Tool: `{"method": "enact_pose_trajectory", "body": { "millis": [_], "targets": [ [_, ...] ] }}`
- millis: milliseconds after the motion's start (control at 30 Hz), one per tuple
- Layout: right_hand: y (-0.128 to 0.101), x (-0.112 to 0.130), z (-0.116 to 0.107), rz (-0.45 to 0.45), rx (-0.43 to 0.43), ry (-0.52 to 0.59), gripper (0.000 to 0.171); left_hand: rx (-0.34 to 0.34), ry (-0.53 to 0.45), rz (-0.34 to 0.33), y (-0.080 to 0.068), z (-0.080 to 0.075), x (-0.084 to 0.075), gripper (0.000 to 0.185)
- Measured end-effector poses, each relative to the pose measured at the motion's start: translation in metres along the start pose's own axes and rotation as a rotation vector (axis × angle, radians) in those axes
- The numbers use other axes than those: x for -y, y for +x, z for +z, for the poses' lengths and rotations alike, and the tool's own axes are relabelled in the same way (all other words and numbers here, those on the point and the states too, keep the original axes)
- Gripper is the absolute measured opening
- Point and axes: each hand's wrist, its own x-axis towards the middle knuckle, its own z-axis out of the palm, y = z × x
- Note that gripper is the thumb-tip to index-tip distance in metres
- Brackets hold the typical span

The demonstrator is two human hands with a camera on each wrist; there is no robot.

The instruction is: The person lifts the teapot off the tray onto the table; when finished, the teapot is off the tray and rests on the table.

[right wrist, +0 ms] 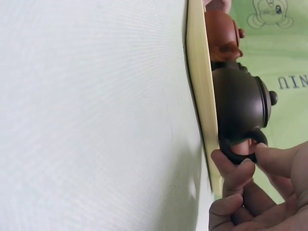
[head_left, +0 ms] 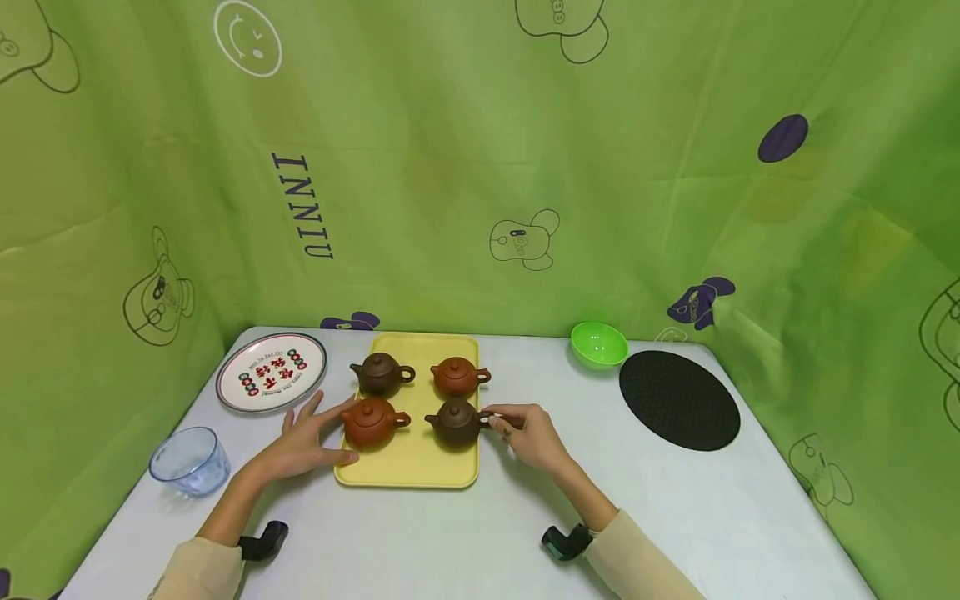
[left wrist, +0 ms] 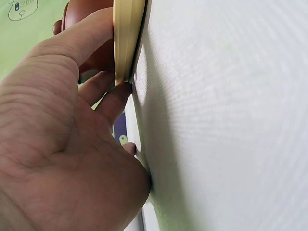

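Observation:
Four-sided and yellow, the tray [head_left: 420, 471] carries teapots in two rows. At its front right sits a dark brown teapot [head_left: 456, 423], whose handle my right hand [head_left: 534, 437] pinches between thumb and fingers. The front-left teapot is a reddish-brown one [head_left: 367, 425]. Behind them stand another dark brown teapot [head_left: 378, 375] and a second reddish-brown teapot [head_left: 454, 377]. My left hand [head_left: 300, 446] rests at the tray's left edge with fingers spread, the thumb over the rim beside the front-left teapot. In the left wrist view, that teapot [left wrist: 84, 12] is partly hidden by the hand.
A white plate [head_left: 251, 354] with red lettering lies at the back left, with a clear bluish glass bowl [head_left: 191, 467] in front of it. At the back right are a green bowl [head_left: 600, 346] and a black oval mat [head_left: 678, 400]. Green cloth [head_left: 420, 275] hangs around the white table.

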Motion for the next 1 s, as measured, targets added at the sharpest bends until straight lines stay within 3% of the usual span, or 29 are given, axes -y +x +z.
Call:
{"method": "enact_pose_trajectory", "body": {
  "millis": [500, 1000],
  "targets": [
    [0.002, 0.000, -0.006, 0.000, -0.065, -0.037, 0.024, 0.027, -0.049, -0.022, 0.000, -0.002, 0.001, 0.094],
    [0.001, -0.006, -0.033, 0.061, -0.117, 0.031, 0.024, 0.035, -0.060, -0.014, -0.001, -0.001, 0.001, 0.092]
  ]
}}
